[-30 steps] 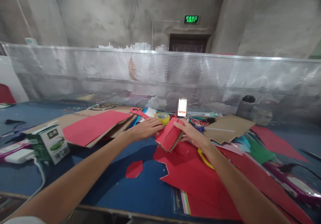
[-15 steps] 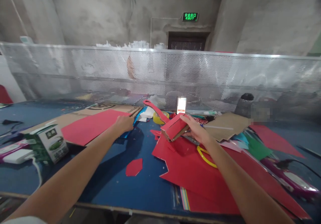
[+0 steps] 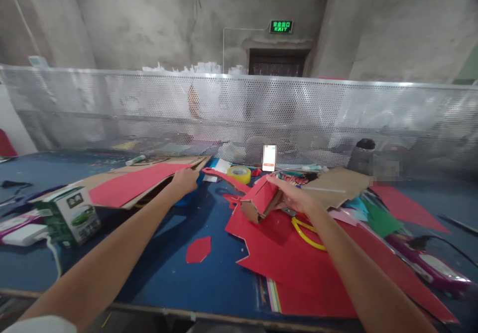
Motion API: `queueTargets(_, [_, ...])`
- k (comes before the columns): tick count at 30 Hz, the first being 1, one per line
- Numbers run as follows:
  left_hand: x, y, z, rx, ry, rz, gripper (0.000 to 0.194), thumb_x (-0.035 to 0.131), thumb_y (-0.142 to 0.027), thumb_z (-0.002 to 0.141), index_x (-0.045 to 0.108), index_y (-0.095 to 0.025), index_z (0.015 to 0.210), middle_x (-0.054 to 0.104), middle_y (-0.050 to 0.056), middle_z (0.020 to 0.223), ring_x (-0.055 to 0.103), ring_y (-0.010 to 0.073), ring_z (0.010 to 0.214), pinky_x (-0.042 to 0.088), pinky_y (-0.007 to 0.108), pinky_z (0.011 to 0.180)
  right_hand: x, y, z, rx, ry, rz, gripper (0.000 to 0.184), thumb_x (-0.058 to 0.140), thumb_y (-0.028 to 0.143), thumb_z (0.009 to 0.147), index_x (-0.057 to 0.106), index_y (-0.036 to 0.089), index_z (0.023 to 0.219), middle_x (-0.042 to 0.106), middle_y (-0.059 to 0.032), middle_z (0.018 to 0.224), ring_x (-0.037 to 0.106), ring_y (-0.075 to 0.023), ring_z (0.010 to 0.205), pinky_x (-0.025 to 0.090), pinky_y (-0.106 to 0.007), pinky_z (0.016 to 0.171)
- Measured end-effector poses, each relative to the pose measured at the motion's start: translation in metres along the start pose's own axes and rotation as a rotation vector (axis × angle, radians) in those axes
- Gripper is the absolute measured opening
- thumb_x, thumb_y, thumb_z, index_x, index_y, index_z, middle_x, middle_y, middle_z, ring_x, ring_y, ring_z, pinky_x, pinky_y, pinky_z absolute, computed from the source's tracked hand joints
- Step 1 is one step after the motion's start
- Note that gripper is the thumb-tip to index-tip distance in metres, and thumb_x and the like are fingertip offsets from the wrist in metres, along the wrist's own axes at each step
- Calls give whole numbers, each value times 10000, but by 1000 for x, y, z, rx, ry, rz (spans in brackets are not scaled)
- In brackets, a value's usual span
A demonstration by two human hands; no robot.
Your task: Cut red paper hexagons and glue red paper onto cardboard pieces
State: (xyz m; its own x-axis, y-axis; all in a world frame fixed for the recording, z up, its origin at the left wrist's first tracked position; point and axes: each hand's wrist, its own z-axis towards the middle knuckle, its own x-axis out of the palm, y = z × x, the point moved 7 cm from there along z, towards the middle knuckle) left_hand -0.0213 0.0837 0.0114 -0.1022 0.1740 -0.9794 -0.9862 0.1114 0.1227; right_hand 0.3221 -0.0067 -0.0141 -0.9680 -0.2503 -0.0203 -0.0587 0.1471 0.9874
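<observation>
My left hand [image 3: 185, 182] is closed at the right edge of a brown cardboard sheet [image 3: 87, 179], whose near side is raised off the table. A large red paper piece [image 3: 138, 182] lies on that sheet. Something blue shows beside my left fingers, partly hidden by them. In my right hand [image 3: 293, 196] is a small box of red-faced cardboard [image 3: 259, 197], tilted, with its brown inner side partly showing. A long red strip [image 3: 226, 179] reaches left from behind the box. Under my right hand are scissors with yellow handles [image 3: 308, 234], lying on large red sheets [image 3: 295, 268].
A roll of yellow tape [image 3: 239, 174] and a lit phone [image 3: 269, 158] are at the back. A green-and-white carton [image 3: 72, 216] stands at left. A red scrap [image 3: 198, 250] lies in front. Brown cardboard [image 3: 336, 186] and a dark bottle [image 3: 363, 156] are at right.
My left hand has lifted the cardboard sheet, opening a dark gap beneath it. The red box has turned in my right hand, and its strip now hangs lower. A white tube shows behind the sheet.
</observation>
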Motion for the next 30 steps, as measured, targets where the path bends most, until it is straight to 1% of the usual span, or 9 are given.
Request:
queueTargets(2, [-12, -1, -3, -23, -23, 29, 444, 556, -173, 826, 714, -114, 1236, 711, 272, 1249, 687, 436, 1133, 545, 514, 909, -4, -1, -3, 45, -10, -49, 360, 576, 565, 967, 642, 226, 1066, 755, -98, 931, 742, -247, 812, 654, -411, 720])
queueTargets(5, [-30, -5, -11, -23, -52, 35, 415, 536, -159, 826, 727, -117, 1192, 731, 236, 1223, 709, 400, 1081, 561, 463, 874, -12, -1, -5, 54, -13, -137, 432, 620, 605, 939, 632, 242, 1172, 766, -110, 1018, 752, -271, 889, 662, -426, 727])
queueTargets(9, [-45, -16, -21, 0, -94, 12, 395, 549, -165, 825, 744, -120, 1166, 738, 229, 1196, 705, 400, 1086, 549, 474, 907, -27, 1, -2, 19, -63, -274, 545, 638, 675, 910, 580, 253, 1251, 742, -112, 1148, 735, -259, 959, 667, -396, 733])
queueTargets(13, [-52, -33, -29, 33, -128, -27, 371, 562, -174, 838, 752, -148, 1155, 746, 207, 1166, 691, 404, 1116, 523, 506, 952, -32, 3, 5, -19, -97, -434, 559, 635, 707, 893, 567, 244, 1198, 697, -120, 1220, 712, -255, 954, 660, -363, 659])
queueTargets(17, [-57, -56, -42, 80, -149, -55, 360, 563, -174, 830, 756, -146, 1134, 743, 209, 1169, 698, 395, 1084, 527, 512, 921, -31, 3, 8, -25, -113, -488, 559, 636, 712, 882, 570, 238, 1171, 680, -130, 1216, 695, -265, 964, 654, -358, 624])
queueTargets(20, [-63, -80, -58, 127, -151, -53, 348, 546, -161, 821, 751, -165, 1101, 761, 189, 1137, 716, 364, 1033, 541, 472, 871, -32, 1, 9, -21, -112, -479, 587, 645, 731, 860, 564, 247, 1184, 676, -129, 1228, 695, -273, 975, 651, -361, 615])
queueTargets(24, [-68, -118, -83, 272, -145, -128, 360, 511, -128, 820, 744, -193, 1088, 777, 146, 1127, 727, 324, 1034, 536, 423, 853, -32, -1, 10, -30, -104, -499, 573, 618, 724, 883, 554, 252, 1201, 675, -132, 1244, 698, -287, 988, 650, -384, 637])
queueTargets(26, [-68, -133, -91, 337, -129, -173, 414, 512, -122, 809, 735, -201, 1149, 780, 132, 1148, 732, 315, 1026, 536, 416, 844, -32, -1, 11, -47, -100, -539, 564, 595, 720, 900, 561, 251, 1211, 674, -139, 1257, 695, -306, 1012, 647, -410, 666])
queueTargets(30, [-66, -148, -99, 376, -132, -262, 594, 530, -105, 783, 666, -220, 1349, 770, 97, 1223, 720, 296, 1086, 522, 402, 889, -30, 14, 12, -265, -187, -645, 520, 588, 659, 932, 584, 240, 1241, 688, -135, 1262, 674, -317, 1125, 600, -445, 881])
